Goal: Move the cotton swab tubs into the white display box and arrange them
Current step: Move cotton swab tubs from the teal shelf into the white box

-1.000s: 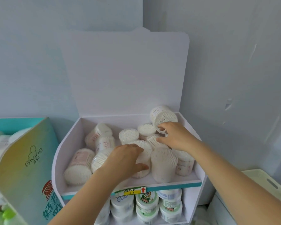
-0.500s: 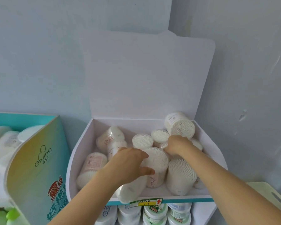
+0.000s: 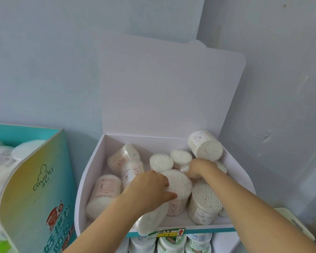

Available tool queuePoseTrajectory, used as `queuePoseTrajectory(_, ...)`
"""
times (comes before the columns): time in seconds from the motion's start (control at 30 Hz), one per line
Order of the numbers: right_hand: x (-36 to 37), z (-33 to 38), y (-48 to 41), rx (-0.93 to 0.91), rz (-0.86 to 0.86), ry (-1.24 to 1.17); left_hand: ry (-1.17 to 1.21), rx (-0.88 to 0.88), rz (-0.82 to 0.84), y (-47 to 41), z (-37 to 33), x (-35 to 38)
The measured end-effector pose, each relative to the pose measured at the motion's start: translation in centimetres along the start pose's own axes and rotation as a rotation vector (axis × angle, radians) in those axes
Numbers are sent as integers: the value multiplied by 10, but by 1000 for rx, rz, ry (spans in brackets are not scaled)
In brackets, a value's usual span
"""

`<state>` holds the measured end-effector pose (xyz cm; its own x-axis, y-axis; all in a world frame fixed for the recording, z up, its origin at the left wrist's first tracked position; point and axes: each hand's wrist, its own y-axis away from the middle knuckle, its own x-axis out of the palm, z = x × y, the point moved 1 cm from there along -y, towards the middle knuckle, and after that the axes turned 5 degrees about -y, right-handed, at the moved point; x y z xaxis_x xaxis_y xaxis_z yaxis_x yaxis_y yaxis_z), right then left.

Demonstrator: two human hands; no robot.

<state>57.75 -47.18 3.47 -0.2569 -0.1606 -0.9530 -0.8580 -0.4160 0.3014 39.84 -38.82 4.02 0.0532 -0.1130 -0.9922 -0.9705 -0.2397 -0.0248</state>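
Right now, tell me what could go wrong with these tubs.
1. The sideways tub juts over the front lip of the white display box beneath the left hand, which grips the upright tub; a nudge could roll it out.
2. The tilted tub sits perched high in the back right corner; the right hand reaching just below might topple it.

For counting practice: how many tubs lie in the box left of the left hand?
3: back tub, middle tub, front tub; the left hand may hide more.
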Motion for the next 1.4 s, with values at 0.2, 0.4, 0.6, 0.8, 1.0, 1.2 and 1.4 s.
queuePoseTrajectory(0.2, -2, -3, 5, 35, -133, -174, 10, 5, -11, 3, 2, 0)
queuePoseTrajectory(0.4, 6, -11, 9, -14, -262, -303, 40, -4, -41, 6, 3, 3)
queuePoseTrajectory(0.6, 10, -13, 16, -61, -370, -321, 57, 6, -74, 5, 4, 5)
queuePoseTrajectory(0.8, 11, -17, 23, -75, -460, -307, 35, 15, -85, 6, 5, 7)
queuePoseTrajectory(1.0, 10, -25, 34, -95, -490, -645, -18, 9, -94, 6, 6, 5)
queuePoseTrajectory(1.2, 14, -30, 44, -160, -565, -849, -9, -6, -98, 6, 5, 5)
queuePoseTrajectory(1.4, 20, -34, 49, -232, -702, -1047, -3, -19, -93, 5, 4, 6)
